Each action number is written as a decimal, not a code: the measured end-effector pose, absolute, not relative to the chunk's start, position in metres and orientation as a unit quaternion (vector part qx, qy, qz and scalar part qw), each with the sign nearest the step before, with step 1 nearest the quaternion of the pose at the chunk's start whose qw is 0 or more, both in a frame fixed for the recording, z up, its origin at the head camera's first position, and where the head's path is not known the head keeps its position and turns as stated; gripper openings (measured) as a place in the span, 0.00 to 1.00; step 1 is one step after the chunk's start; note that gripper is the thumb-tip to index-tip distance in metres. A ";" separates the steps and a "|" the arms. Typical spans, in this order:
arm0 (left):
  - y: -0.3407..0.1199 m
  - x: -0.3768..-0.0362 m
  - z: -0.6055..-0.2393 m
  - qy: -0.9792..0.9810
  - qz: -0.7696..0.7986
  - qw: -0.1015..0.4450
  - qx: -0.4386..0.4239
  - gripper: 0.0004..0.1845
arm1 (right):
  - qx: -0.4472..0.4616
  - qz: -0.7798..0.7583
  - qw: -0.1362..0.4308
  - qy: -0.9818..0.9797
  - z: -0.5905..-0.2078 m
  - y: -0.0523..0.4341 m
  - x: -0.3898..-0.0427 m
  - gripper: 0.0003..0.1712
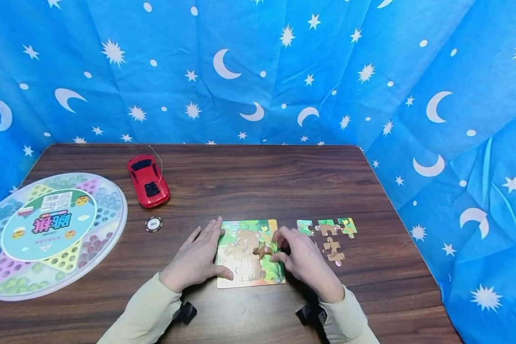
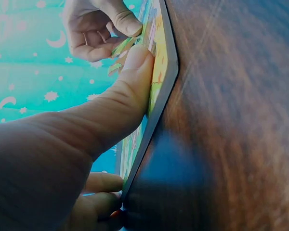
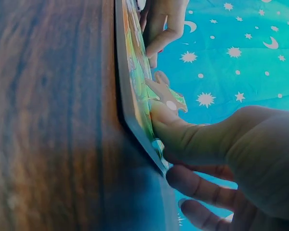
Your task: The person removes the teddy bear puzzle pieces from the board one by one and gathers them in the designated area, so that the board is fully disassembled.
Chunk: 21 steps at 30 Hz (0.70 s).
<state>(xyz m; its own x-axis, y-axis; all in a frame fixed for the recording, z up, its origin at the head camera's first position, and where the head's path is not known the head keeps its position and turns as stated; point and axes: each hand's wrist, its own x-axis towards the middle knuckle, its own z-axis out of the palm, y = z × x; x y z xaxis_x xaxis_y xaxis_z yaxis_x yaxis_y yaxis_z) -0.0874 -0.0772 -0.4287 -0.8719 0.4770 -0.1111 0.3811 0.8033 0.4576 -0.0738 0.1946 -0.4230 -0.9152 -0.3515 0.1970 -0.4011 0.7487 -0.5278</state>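
Note:
A jigsaw puzzle with a brown bear picture (image 1: 245, 272) lies flat on the table in front of the person. The left hand (image 1: 198, 258) rests along its left side with fingers extended, and the thumb presses on the lower left face. At the right side, the right hand (image 1: 305, 255) has its fingers bent and pinches a brown and green puzzle piece (image 1: 263, 250). That piece stands tilted up from the board, as the right wrist view shows with the thumb (image 3: 171, 122) against it. The fingertips behind the piece are partly hidden.
Several loose puzzle pieces (image 1: 334, 251) lie right of the right hand. A red toy car (image 1: 148, 181), a poker chip (image 1: 153, 224) and a round Chinese checkers box (image 1: 49, 224) sit to the left. A blue star-patterned cloth (image 1: 258, 71) hangs behind the wooden table (image 1: 241, 181).

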 end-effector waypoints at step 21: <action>-0.077 -0.086 -0.428 0.942 0.216 0.114 0.229 0.58 | 0.075 0.506 0.075 -0.856 -0.390 0.266 -0.070 0.03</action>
<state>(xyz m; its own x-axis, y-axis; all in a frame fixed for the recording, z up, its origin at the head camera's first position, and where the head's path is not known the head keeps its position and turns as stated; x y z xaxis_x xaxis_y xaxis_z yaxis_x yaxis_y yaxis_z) -0.0860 -0.0767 -0.4283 -0.8689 0.4812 -0.1162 0.3828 0.8019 0.4587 -0.0700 0.2660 -0.3896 -0.9777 -0.0519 0.2035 -0.2033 0.4775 -0.8548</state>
